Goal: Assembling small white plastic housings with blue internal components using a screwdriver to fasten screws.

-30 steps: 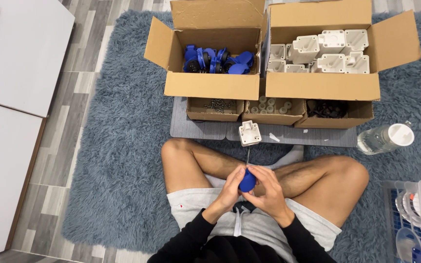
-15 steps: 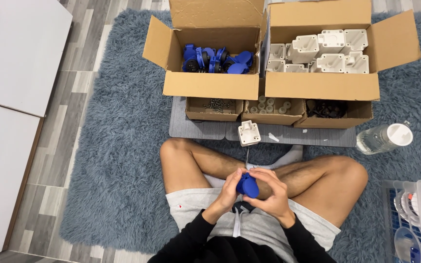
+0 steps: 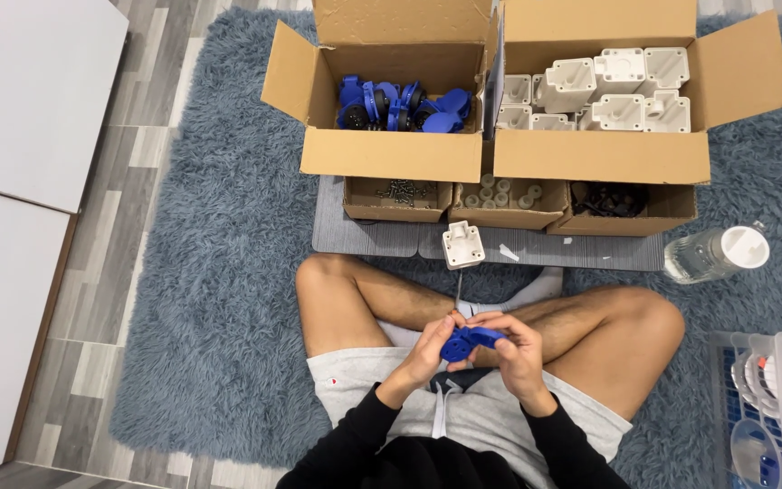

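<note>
I sit cross-legged on a grey-blue shaggy rug (image 3: 201, 299). My left hand (image 3: 427, 349) and my right hand (image 3: 513, 349) meet over my lap, both gripping one small blue plastic socket part (image 3: 465, 342). A white square housing (image 3: 462, 244) lies on the grey mat (image 3: 364, 237) just beyond my shins, with a thin screwdriver shaft between it and my hands. Behind it, an open cardboard box (image 3: 382, 154) holds more blue parts (image 3: 400, 104). The box (image 3: 608, 158) to its right holds several white housings (image 3: 604, 91).
Three small cardboard trays sit on the mat: screws (image 3: 398, 190), pale round caps (image 3: 502, 193), dark bits (image 3: 610, 199). A clear plastic bottle (image 3: 715, 254) lies at the right. A wire rack with dishes (image 3: 776, 398) is at the lower right. White furniture (image 3: 20, 163) stands on the wood floor at left.
The blue part has turned in my hands and now lies more on its side. My hands have stayed over my lap.
</note>
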